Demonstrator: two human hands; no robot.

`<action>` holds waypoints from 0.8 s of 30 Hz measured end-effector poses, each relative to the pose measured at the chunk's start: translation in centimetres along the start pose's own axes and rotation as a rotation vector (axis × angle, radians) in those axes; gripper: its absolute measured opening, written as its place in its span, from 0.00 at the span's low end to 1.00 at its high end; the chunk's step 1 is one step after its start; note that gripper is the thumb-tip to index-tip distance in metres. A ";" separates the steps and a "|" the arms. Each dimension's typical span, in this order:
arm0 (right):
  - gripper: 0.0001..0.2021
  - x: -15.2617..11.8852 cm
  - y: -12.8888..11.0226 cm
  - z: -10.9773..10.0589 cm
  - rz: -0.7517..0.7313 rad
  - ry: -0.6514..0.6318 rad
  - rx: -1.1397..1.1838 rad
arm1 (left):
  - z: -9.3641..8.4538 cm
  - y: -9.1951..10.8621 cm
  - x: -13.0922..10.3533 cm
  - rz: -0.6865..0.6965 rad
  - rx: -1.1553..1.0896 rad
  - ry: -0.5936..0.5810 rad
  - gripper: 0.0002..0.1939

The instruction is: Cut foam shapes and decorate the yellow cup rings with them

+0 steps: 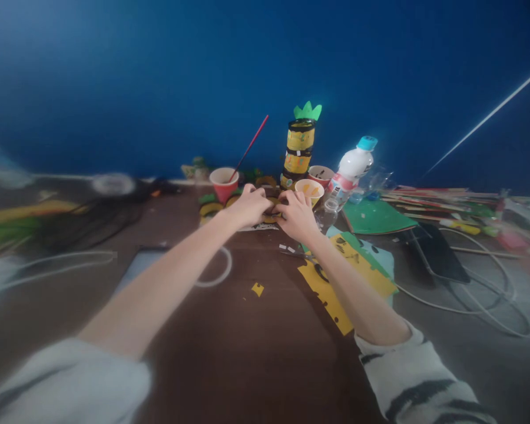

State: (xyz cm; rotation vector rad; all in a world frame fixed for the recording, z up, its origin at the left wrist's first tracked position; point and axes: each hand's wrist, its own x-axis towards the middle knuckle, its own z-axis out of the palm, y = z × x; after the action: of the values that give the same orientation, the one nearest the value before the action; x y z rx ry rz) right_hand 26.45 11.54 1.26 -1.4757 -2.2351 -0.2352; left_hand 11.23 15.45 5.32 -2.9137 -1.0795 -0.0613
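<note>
Both arms reach forward over the brown table. My left hand (252, 206) and my right hand (297, 217) meet at a small dark-and-yellow round piece (272, 207), fingers bent around it from either side. The hands hide most of this piece, so its exact kind is unclear. Just behind stands a stack of yellow-and-black rolls (298, 159) topped with a green paper crown (308, 111). Left of my left hand lies another yellow-and-black ring (211, 208). Under my right forearm are yellow paper sheets (331, 288) with cut edges and scissors (320, 270).
A red cup (224, 187) holds a red-handled brush (252, 141). A yellow-stained cup (310, 191) and a white bottle with a blue cap (353, 165) stand right of centre. Green sheet (375, 215), phone (439, 253) and white cable (507, 265) lie rightward. A yellow scrap (258, 289) lies in front.
</note>
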 end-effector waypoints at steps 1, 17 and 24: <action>0.08 0.0 0.0 0.0 0.001 0.001 0.001 | 0.1 0.0 0.0 -0.001 0.000 0.003 0.07; 0.07 0.2 0.2 0.0 0.026 -0.011 0.049 | 0.3 -0.1 -0.2 -0.008 -0.050 0.016 0.07; 0.08 0.1 0.1 -0.1 0.015 -0.008 0.033 | 0.3 -0.1 -0.3 0.000 -0.050 0.012 0.07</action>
State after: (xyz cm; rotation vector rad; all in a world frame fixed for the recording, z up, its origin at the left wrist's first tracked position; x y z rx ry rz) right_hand 26.50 11.65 1.39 -1.4781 -2.2233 -0.1869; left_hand 10.95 15.41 4.99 -2.9532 -1.0912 -0.1076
